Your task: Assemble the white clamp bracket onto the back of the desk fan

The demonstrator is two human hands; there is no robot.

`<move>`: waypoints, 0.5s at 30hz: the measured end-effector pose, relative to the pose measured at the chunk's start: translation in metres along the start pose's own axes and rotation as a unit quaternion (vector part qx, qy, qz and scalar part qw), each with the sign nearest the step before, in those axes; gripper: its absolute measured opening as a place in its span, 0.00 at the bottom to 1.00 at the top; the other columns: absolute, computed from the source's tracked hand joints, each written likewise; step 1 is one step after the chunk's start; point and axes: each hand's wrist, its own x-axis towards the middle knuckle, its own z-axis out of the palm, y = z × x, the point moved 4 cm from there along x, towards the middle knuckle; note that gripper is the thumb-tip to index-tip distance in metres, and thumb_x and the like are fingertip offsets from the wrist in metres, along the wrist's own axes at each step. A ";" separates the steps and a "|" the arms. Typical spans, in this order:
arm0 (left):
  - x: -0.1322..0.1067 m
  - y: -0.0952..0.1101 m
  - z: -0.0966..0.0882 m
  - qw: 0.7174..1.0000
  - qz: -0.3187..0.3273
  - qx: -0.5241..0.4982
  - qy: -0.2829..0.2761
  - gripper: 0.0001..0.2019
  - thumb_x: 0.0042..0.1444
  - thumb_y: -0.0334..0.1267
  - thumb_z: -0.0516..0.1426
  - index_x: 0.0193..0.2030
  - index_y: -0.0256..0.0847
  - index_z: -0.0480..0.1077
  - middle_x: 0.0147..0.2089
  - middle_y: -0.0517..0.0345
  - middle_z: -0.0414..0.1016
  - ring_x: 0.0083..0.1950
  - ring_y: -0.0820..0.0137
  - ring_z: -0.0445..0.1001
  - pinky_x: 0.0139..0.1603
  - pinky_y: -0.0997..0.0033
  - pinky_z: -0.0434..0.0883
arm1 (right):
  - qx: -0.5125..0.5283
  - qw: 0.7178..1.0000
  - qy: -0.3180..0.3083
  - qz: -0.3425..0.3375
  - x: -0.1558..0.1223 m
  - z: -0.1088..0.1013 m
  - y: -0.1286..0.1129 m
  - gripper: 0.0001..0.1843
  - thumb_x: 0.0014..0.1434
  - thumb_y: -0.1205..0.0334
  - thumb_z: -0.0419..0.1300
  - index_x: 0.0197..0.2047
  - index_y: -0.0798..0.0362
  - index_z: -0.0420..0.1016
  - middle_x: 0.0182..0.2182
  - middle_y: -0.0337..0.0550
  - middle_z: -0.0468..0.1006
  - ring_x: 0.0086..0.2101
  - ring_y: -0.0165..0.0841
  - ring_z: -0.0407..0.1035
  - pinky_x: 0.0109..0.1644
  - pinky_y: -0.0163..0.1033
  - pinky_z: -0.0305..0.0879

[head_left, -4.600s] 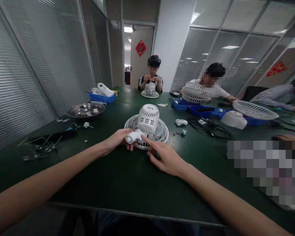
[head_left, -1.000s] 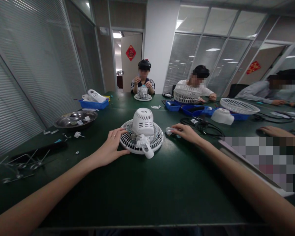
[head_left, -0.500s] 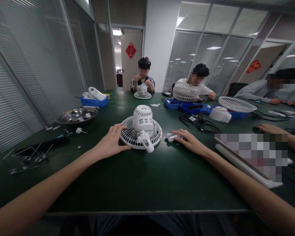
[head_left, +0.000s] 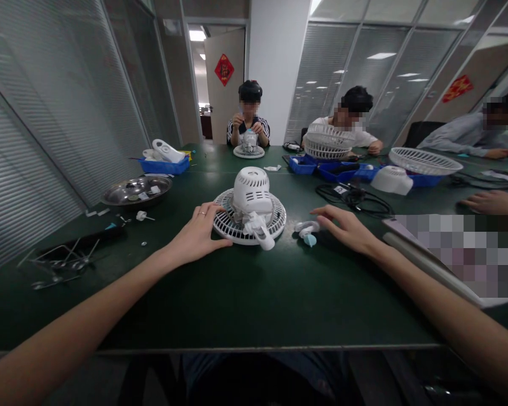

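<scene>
A partly assembled white fan (head_left: pixel 251 194) stands on its round slatted grille (head_left: pixel 275 228), the motor housing on top and a white arm jutting toward me. My left hand (head_left: pixel 198 231) grips the left edge of that grille, its fingers at the rim and its thumb at the front. To the right of the fan lies a small white clip-like part (head_left: pixel 308 226) with a light-blue knob (head_left: pixel 310 241). Just right of this part, my right hand (head_left: pixel 342 225) hovers open, fingers stretched and partly bent, holding nothing.
On the left are a metal bowl (head_left: pixel 114 195), a blue tray (head_left: pixel 165 166) of white parts and a wire stand (head_left: pixel 63 262). Black cables (head_left: pixel 364 204), blue bins (head_left: pixel 338 171), grilles and a tablet-like device (head_left: pixel 432 262) lie right. Several people sit around the table.
My right hand has let go of the small white part and drawn back to the right, uncovering its light-blue knob. My left hand stays at the grille. The view has tilted down slightly.
</scene>
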 end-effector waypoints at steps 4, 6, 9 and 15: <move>0.000 -0.001 0.000 1.000 0.002 0.002 -0.015 0.35 0.49 0.56 0.60 0.60 0.44 0.55 0.64 0.48 0.54 0.64 0.52 0.56 0.61 0.46 0.61 | -0.065 0.996 0.011 -0.052 0.000 0.000 -0.009 0.19 0.63 0.50 0.49 0.49 0.53 0.69 0.40 0.48 0.74 0.40 0.39 0.70 0.45 0.46 0.66; 0.000 -0.002 0.001 1.000 0.006 0.005 -0.018 0.35 0.49 0.56 0.60 0.61 0.44 0.55 0.64 0.48 0.53 0.64 0.52 0.55 0.61 0.47 0.61 | -0.078 0.994 0.016 -0.080 0.000 0.001 -0.014 0.20 0.63 0.50 0.51 0.53 0.52 0.67 0.45 0.49 0.73 0.44 0.40 0.68 0.49 0.47 0.64; 0.000 -0.003 0.005 1.000 0.010 0.013 -0.006 0.36 0.49 0.56 0.60 0.60 0.43 0.54 0.63 0.47 0.53 0.64 0.52 0.55 0.62 0.47 0.60 | -0.081 0.991 0.007 -0.106 0.001 0.006 -0.018 0.22 0.62 0.50 0.53 0.56 0.49 0.65 0.51 0.48 0.70 0.51 0.42 0.64 0.55 0.50 0.60; 0.001 0.006 0.011 0.998 -0.009 0.048 0.028 0.37 0.47 0.59 0.60 0.59 0.41 0.56 0.60 0.47 0.56 0.60 0.53 0.58 0.59 0.48 0.63 | -0.090 0.984 0.045 -0.147 0.000 0.008 -0.032 0.22 0.61 0.52 0.55 0.57 0.51 0.64 0.51 0.49 0.71 0.51 0.42 0.65 0.54 0.50 0.60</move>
